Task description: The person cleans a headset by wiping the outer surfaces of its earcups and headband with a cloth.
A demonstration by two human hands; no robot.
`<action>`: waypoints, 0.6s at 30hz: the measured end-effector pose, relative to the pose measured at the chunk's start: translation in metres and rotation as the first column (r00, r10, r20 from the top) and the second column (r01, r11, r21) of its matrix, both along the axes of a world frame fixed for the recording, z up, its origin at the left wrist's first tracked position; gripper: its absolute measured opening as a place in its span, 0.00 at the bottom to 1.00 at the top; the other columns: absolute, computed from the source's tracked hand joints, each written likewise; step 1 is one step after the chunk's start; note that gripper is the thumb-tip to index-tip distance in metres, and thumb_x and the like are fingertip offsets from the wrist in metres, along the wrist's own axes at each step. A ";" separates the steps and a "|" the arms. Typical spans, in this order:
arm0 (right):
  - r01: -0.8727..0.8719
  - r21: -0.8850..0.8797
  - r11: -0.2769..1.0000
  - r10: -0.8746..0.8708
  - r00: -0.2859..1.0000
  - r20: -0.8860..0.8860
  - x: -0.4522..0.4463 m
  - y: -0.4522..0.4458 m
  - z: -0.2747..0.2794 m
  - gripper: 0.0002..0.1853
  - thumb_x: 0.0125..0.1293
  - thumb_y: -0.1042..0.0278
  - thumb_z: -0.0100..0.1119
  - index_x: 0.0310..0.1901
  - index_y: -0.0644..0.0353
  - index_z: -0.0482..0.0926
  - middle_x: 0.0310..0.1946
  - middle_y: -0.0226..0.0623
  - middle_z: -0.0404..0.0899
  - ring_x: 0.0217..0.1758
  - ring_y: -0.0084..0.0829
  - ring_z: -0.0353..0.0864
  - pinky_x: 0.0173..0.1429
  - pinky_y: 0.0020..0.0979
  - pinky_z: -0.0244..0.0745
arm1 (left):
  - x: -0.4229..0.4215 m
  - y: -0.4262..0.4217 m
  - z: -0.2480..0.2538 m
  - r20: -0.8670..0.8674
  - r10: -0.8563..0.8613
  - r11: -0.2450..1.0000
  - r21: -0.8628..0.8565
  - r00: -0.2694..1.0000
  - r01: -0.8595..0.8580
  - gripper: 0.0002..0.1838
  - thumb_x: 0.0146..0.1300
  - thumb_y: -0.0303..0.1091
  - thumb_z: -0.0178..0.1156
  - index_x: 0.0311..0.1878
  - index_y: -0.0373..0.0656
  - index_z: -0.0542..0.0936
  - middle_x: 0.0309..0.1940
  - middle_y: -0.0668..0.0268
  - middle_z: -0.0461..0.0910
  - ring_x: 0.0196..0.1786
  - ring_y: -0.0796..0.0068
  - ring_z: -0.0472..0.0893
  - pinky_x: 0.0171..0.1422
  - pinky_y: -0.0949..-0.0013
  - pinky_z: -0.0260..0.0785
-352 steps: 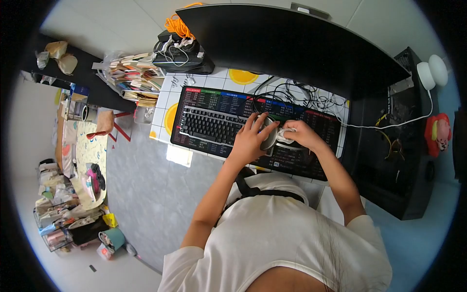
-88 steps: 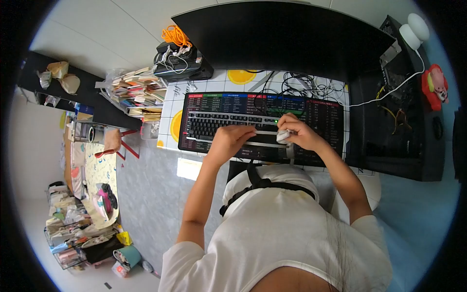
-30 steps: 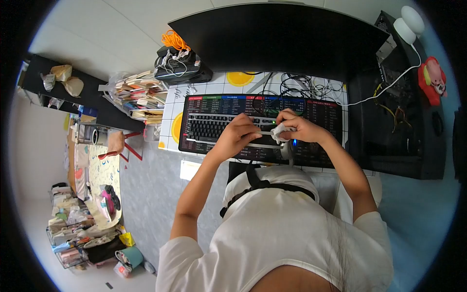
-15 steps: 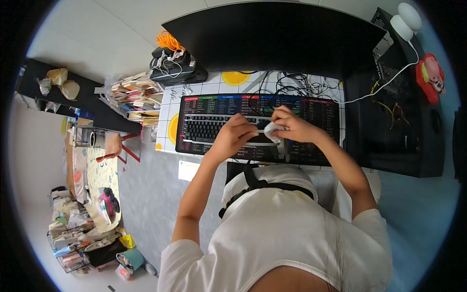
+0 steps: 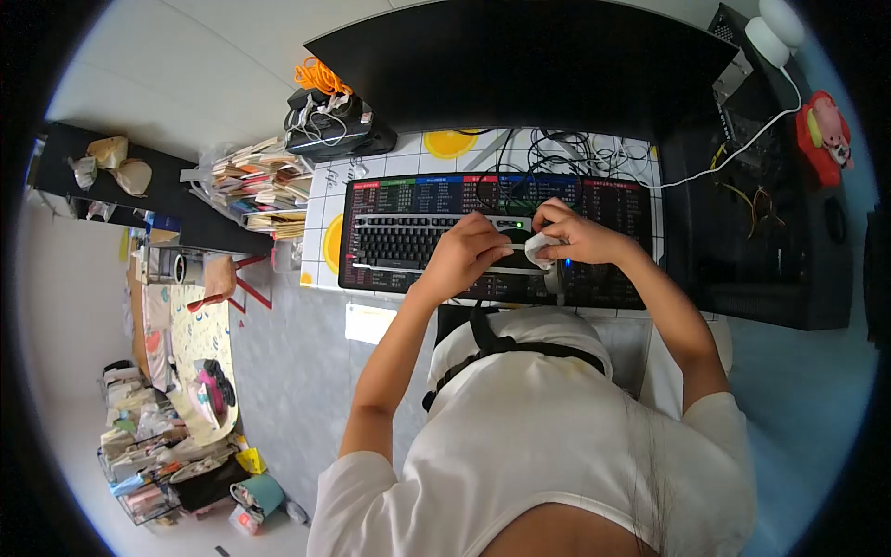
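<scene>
My left hand (image 5: 462, 254) is closed, its fingertips pinching one end of a thin white strip (image 5: 516, 247). My right hand (image 5: 587, 239) grips a crumpled white wad (image 5: 537, 249), which looks like cloth or tissue and meets the strip's other end. What the strip is cannot be made out. A greyish strip (image 5: 557, 281) hangs below the wad, partly blurred. Both hands are over the right part of a black and silver keyboard (image 5: 394, 245), which lies on a dark printed desk mat (image 5: 371, 282). My left hand hides some of its keys.
A large black monitor (image 5: 520, 70) stands behind the mat, with tangled black cables (image 5: 534, 162) in front of it. To the right is a black computer case (image 5: 761, 269) with a white round device (image 5: 778, 32) on it. Stacked papers (image 5: 264, 181) are at left.
My hands have shifted slightly, staying close together with the white wad between them. A green light on the keyboard and a blue light near my right hand now show.
</scene>
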State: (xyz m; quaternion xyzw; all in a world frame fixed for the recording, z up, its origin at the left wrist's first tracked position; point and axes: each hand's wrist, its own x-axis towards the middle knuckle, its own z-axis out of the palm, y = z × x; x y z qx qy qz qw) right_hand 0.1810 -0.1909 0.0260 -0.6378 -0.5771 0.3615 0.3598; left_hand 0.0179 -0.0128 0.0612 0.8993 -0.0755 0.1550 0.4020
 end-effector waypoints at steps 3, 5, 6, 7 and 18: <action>0.001 0.111 0.994 -0.001 1.000 -0.004 -0.004 0.000 -0.003 0.12 0.54 0.64 0.66 0.34 0.64 0.81 0.43 0.30 0.68 0.56 0.30 0.60 0.57 0.30 0.62 | 0.002 0.003 0.002 0.006 0.001 1.000 0.005 1.000 -0.001 0.07 0.50 0.26 0.66 0.33 0.36 0.81 0.27 0.61 0.75 0.35 0.63 0.73 0.40 0.65 0.67; -0.038 0.130 0.991 0.031 0.998 0.050 -0.003 -0.003 0.002 0.12 0.54 0.64 0.66 0.34 0.64 0.81 0.43 0.30 0.68 0.56 0.31 0.60 0.57 0.30 0.62 | -0.001 0.003 0.003 0.018 -0.003 1.000 0.001 1.000 0.003 0.08 0.50 0.27 0.66 0.33 0.36 0.81 0.27 0.61 0.75 0.35 0.63 0.73 0.40 0.66 0.67; -0.070 0.147 0.987 0.055 0.993 0.107 -0.002 -0.005 0.005 0.12 0.53 0.64 0.67 0.33 0.65 0.81 0.43 0.31 0.68 0.56 0.31 0.61 0.57 0.30 0.62 | -0.002 0.003 0.004 0.011 -0.042 0.999 -0.020 0.999 0.042 0.08 0.49 0.27 0.66 0.34 0.36 0.81 0.27 0.61 0.75 0.35 0.63 0.73 0.40 0.66 0.67; -0.068 0.148 0.987 0.053 0.993 0.106 -0.001 -0.006 0.010 0.12 0.53 0.64 0.67 0.33 0.65 0.81 0.43 0.31 0.68 0.56 0.31 0.61 0.57 0.30 0.62 | -0.002 0.002 0.005 0.004 -0.084 0.996 -0.043 0.996 0.084 0.09 0.49 0.28 0.67 0.34 0.36 0.81 0.27 0.61 0.75 0.35 0.63 0.73 0.40 0.66 0.67; 0.018 0.178 0.984 -0.017 1.000 -0.006 -0.010 0.001 0.004 0.16 0.57 0.62 0.65 0.34 0.70 0.80 0.43 0.33 0.67 0.55 0.31 0.62 0.56 0.29 0.63 | 0.005 0.008 0.009 0.068 -0.019 1.000 0.012 0.997 0.019 0.08 0.48 0.27 0.67 0.32 0.36 0.81 0.28 0.62 0.77 0.34 0.63 0.74 0.41 0.65 0.67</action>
